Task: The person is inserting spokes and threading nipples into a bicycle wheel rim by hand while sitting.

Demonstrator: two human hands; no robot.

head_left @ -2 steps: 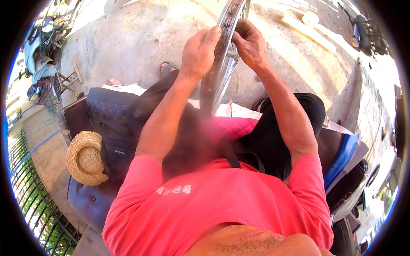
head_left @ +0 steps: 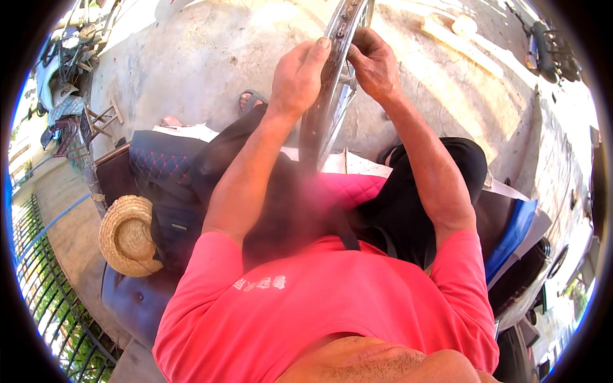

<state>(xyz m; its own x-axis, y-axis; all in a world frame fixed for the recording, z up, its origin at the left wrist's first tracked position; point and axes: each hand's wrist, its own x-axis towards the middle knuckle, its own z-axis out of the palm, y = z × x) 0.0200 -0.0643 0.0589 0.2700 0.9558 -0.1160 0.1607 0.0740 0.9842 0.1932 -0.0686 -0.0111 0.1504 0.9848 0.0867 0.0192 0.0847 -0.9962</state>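
A spoked metal wheel rim [head_left: 332, 73] without a tyre stands upright between my knees, its lower part blurred close to my lap. Small spoke ends show along the inner channel of the rim. My left hand [head_left: 299, 75] is closed on the rim's left side, with the thumb laid along its edge. On the right side, beside the spokes [head_left: 343, 102], my right hand [head_left: 375, 64] is closed with thumb and forefinger pinched together. What those fingertips hold is hidden against the rim.
A straw hat [head_left: 129, 236] lies on a dark blue padded seat [head_left: 137, 300] at my left. Further left are a small wooden stool [head_left: 105, 121] and a metal fence [head_left: 64, 313]. Pale wooden poles [head_left: 463, 48] rest on the concrete ahead right. Blue sheeting [head_left: 513, 239] hangs at my right.
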